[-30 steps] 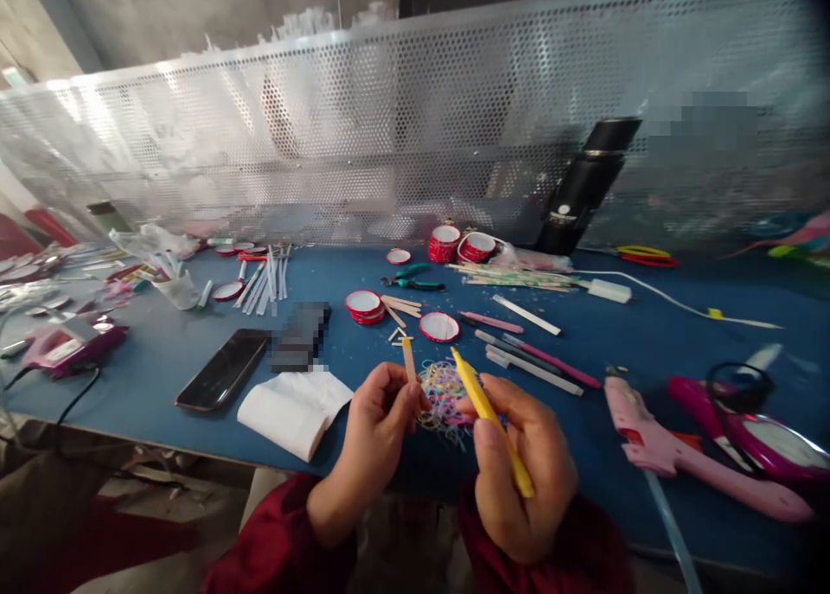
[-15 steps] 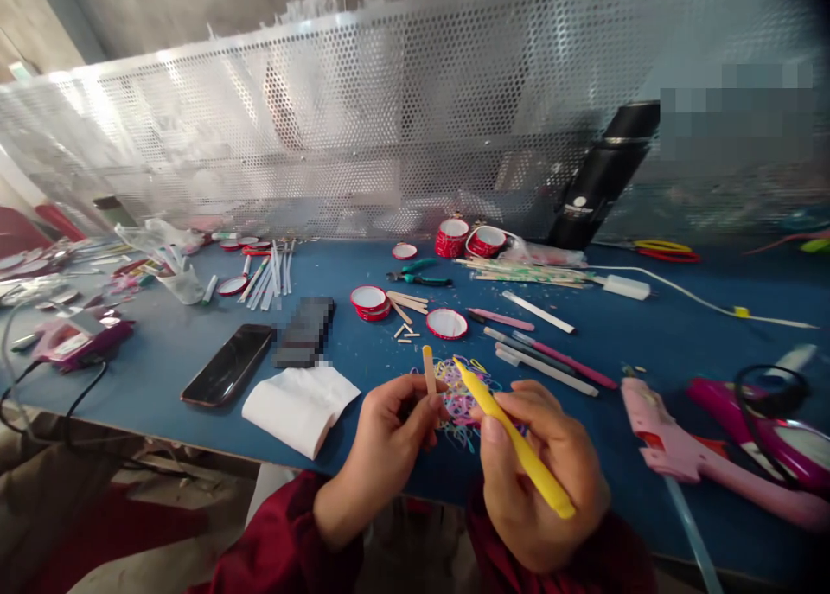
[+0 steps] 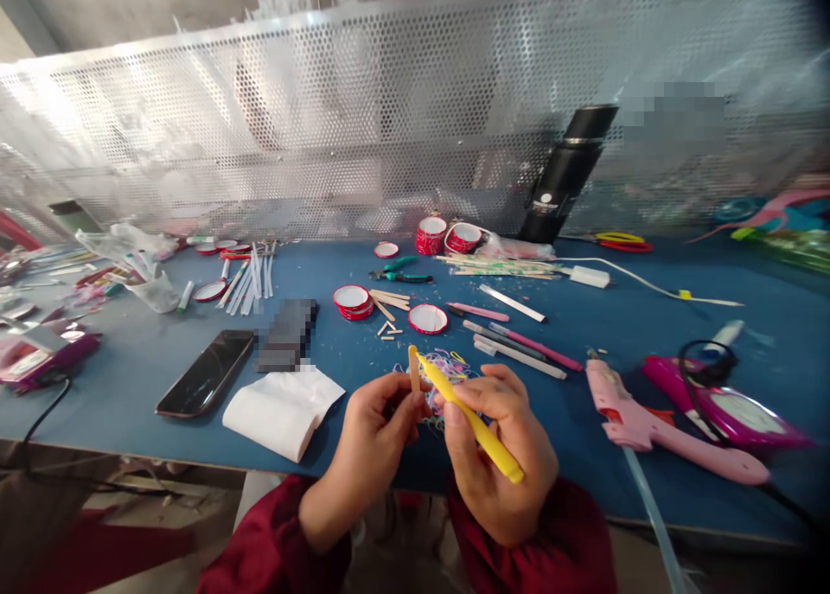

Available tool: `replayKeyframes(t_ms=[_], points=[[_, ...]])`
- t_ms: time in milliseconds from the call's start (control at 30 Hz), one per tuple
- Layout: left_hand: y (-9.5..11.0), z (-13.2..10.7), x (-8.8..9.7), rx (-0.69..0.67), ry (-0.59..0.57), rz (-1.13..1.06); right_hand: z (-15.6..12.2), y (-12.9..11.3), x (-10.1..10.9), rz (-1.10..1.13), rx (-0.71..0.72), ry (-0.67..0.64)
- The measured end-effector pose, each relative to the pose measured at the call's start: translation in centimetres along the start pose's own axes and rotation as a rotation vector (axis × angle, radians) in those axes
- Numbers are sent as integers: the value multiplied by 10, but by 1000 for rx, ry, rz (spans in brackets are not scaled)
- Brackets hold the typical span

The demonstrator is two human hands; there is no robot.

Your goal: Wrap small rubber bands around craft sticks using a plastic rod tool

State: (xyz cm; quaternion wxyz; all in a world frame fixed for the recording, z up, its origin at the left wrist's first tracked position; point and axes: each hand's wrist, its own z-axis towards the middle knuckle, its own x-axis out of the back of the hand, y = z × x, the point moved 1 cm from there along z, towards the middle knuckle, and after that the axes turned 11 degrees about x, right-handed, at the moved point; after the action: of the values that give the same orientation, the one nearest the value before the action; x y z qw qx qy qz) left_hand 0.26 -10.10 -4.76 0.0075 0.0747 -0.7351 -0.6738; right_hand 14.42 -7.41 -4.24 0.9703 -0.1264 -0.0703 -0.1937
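Note:
Between the thumb and fingers of my left hand (image 3: 376, 425) a short wooden craft stick (image 3: 414, 373) stands upright, its rounded top tinted yellow-orange. My right hand (image 3: 502, 443) grips a yellow marker (image 3: 476, 425) like a pen. The marker's tip points up and left, at or very close to the stick's top; whether they touch I cannot tell. Behind both hands lies a tangled heap of coloured elastic bands (image 3: 447, 369), partly hidden by my fingers. A red-rimmed white lid (image 3: 428, 319) and cut stick pieces (image 3: 390, 329) lie farther back.
A white tissue (image 3: 282, 412) and a phone (image 3: 206, 373) are left of my hands. Several pens (image 3: 519, 356) and a pink glue gun (image 3: 626, 408) lie to the right. Teal-handled pliers (image 3: 402, 272) rest farther back. A black flask (image 3: 564, 179) leans against the perforated metal panel (image 3: 389, 118).
The marker's tip has come left to the top of the craft stick, which now shows more yellow-orange. The whole view has shifted slightly, with the table things now farther left.

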Motion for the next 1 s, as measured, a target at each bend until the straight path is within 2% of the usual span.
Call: replayKeyframes(t_ms=[167,333,500,633,800,900,1000], points=[[0,0,0,1,6,33,2,0,-2,-32,17,-26],[-3,0,1,-19,6,48,1,1,-1,-63,27,11],[-3,0,1,-40,11,67,2,1,-1,-41,66,-37],[-5,1,1,-33,7,70,0,3,-1,-45,51,12],[-8,1,1,-47,5,70,-1,6,-1,-18,82,-22],[-8,1,2,-52,20,80,-3,8,0,-74,83,7],[-10,2,2,-48,23,68,-3,9,1,-41,100,23]])
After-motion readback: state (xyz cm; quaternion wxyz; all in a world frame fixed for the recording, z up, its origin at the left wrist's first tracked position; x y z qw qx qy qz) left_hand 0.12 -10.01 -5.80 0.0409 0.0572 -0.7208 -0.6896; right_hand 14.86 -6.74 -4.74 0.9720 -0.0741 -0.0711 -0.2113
